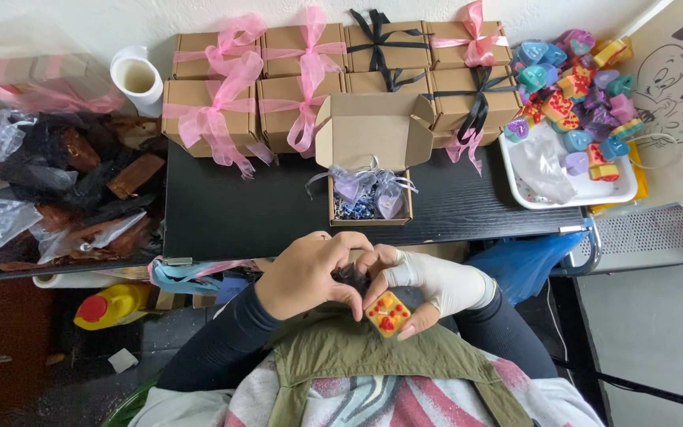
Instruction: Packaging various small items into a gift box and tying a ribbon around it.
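My left hand (pixel 310 273) is bare and my right hand (pixel 428 285) wears a white glove. Both are held together over my lap, just below the table's front edge. The right hand grips a small square yellow soap with red shapes (pixel 388 314). Something small and dark (pixel 351 277) sits between the fingers of both hands; what it is cannot be told. In front of them, an open brown cardboard box (pixel 371 134) stands on the black table (pixel 231 213). It holds sheer lilac pouches (pixel 369 188) and shredded filling.
Closed brown boxes tied with pink (pixel 215 99) and black ribbons (pixel 468 87) line the table's back. A white tray (pixel 594 190) of colourful heart soaps stands right. A white cup (pixel 137 77) and a heap of plastic bags (pixel 41 190) lie left. A yellow bottle (pixel 112 304) lies on the floor.
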